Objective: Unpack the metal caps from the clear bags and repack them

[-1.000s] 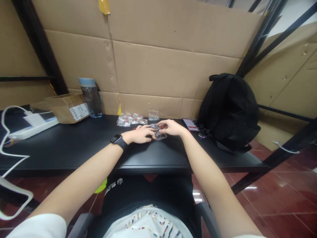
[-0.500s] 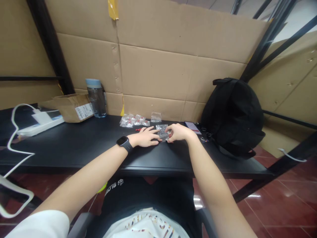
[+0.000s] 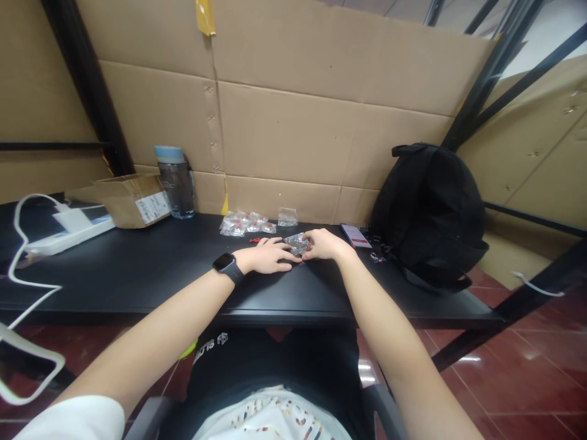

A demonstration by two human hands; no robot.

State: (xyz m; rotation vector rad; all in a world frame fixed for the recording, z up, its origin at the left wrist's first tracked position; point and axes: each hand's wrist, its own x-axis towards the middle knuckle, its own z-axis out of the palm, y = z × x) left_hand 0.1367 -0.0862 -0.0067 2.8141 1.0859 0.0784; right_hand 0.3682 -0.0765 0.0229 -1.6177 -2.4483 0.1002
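A small clear plastic bag (image 3: pixel 297 243) lies on the black table between my hands. My left hand (image 3: pixel 266 255), a dark watch on its wrist, rests palm down with fingers stretched out, the fingertips at the bag's near left edge. On the other side, my right hand (image 3: pixel 322 244) is closed in a pinch at the bag's right end, with a small red piece (image 3: pixel 309 247) showing at its fingers. Exactly how far the piece sits in the bag is hidden. Another red piece (image 3: pixel 255 240) lies just beyond my left hand.
Several filled clear packets (image 3: pixel 245 223) lie against the cardboard wall (image 3: pixel 284 134), beside another clear bag (image 3: pixel 288 216). A bottle (image 3: pixel 177 183), cardboard box (image 3: pixel 132 198) and power strip (image 3: pixel 71 234) stand left. A phone (image 3: pixel 355 236) and black backpack (image 3: pixel 431 214) are right.
My right hand has moved slightly left with the red piece, closer to my left hand. The clear bag now appears bunched and tilted, where it lay flatter before.
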